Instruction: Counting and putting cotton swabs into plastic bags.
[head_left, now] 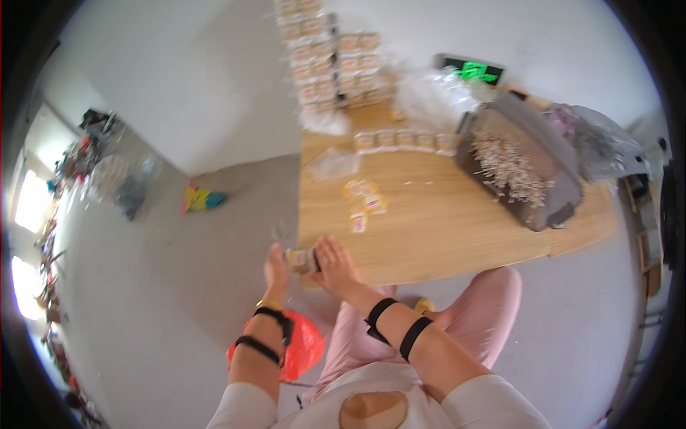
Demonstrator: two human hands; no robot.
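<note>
Between my two hands, just off the table's near left corner, is a small clear packet [300,259] with a yellow and white label. My left hand [276,267] grips its left side, the fingers close together and partly hidden. Against the opposite side presses my right hand [334,263], fingers together and bent around that end. A bit of clear film seems to stick up beyond my left fingers, though it is blurred. On the table near my right hand lie several loose yellow and white cards [366,198].
A row of similar packets [406,141] stands farther back, before tall stacks [312,51] by the wall. At right, a grey bin [568,154] holds many small whitish sticks [511,168]. Clear plastic bags [436,96] lie behind; a red bag [304,347] hangs below my left forearm.
</note>
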